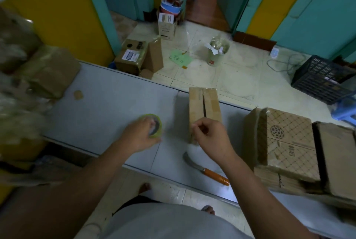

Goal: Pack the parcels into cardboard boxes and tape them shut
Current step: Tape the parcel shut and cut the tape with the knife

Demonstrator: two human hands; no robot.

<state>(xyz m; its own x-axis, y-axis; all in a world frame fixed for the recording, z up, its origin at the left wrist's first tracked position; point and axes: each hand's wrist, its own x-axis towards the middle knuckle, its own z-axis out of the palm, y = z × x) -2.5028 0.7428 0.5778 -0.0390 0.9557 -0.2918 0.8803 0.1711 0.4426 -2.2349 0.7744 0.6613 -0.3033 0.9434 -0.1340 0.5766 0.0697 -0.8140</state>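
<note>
parcels (pixel 48 71): far L on table (pixel 115 94), wrapped in shiny tape/film. Prob. slick, slightly soft. Blurred, no print legible.
tape roll (pixel 154 126): L of centre, standing on edge on table. Light, rigid ring, sticky end. Best held through the core or round the rim.
left hand (pixel 140 138): fingers curled round the roll, gripping it.
box (pixel 204 107): centre, long side pointing away, top flaps down w/ a dark seam gap, not yet sealed along it. Small, prob. light. Stiff at the edges but flaps will spring, so press near the seam and hold by the side walls.
right hand (pixel 210 136): over the box's near end, thumb to forefinger like a pinch. Can't tell if a tape end is in it.
knife (pixel 208 171): near table edge, orange handle, curved blade. Take by the handle only.
patterned box (pixel 289 142): R, under clear film. Lattice print, round emblem and characters, not readable.
floor writing: barcode label on a carton (pixel 131 55), then a green note (pixel 179 58) w/ handwriting. Neither legible.
</note>
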